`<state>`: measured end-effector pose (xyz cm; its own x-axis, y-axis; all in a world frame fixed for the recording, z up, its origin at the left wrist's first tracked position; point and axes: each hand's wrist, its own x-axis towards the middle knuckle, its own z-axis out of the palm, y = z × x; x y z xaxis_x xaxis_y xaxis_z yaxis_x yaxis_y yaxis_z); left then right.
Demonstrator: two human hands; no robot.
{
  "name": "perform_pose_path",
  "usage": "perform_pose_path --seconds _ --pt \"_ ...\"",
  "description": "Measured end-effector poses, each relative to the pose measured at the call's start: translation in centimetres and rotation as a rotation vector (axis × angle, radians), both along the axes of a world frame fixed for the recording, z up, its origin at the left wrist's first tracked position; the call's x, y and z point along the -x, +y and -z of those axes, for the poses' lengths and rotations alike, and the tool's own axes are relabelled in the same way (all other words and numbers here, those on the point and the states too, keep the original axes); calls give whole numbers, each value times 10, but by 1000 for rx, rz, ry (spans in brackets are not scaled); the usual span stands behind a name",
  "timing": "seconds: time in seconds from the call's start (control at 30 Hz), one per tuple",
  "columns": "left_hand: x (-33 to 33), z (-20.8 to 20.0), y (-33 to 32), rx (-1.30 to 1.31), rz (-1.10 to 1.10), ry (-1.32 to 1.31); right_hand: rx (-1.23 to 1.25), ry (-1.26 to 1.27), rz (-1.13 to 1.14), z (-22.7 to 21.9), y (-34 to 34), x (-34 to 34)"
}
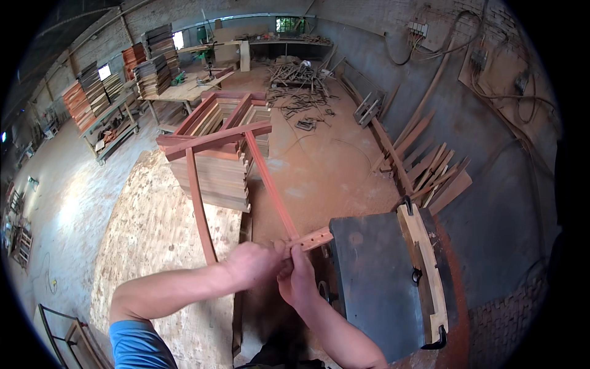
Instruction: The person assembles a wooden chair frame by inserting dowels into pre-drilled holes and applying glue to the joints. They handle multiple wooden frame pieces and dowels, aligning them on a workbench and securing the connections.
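Observation:
A reddish wooden frame stretches out in front of me: two long side bars, a far crossbar [215, 140] and a near rail [316, 238] with a row of small dark holes. Its far crossbar lies over the top of a stack of similar frames [212, 181]. Close to the joint of the right side bar [270, 178] and the near rail, my left hand [255, 263] is closed in a fist. Beside it, my right hand [298, 275] grips the near rail with the thumb up. The two hands touch or nearly touch, and they hide most of the rail's left part.
To the right stands a dark-topped workbench [378, 277] with a pale wooden piece [427, 270] clamped along it. A stained plywood sheet [160, 246] lies at the left. Wood offcuts [439, 175] lean against the right wall, and scrap sticks [301, 80] are heaped further back.

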<state>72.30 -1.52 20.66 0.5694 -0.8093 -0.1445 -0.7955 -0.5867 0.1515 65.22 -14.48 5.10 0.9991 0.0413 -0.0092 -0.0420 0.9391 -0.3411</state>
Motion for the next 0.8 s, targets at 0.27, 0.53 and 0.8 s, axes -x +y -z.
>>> perform_pose_path --seconds 0.27,0.53,0.8 --pt "134 37 -22 283 31 6 254 270 257 -17 -51 128" --pt "158 146 86 582 -719 338 266 523 174 46 -196 317" --pt "384 287 29 782 -1112 1360 700 801 98 53 -286 416"
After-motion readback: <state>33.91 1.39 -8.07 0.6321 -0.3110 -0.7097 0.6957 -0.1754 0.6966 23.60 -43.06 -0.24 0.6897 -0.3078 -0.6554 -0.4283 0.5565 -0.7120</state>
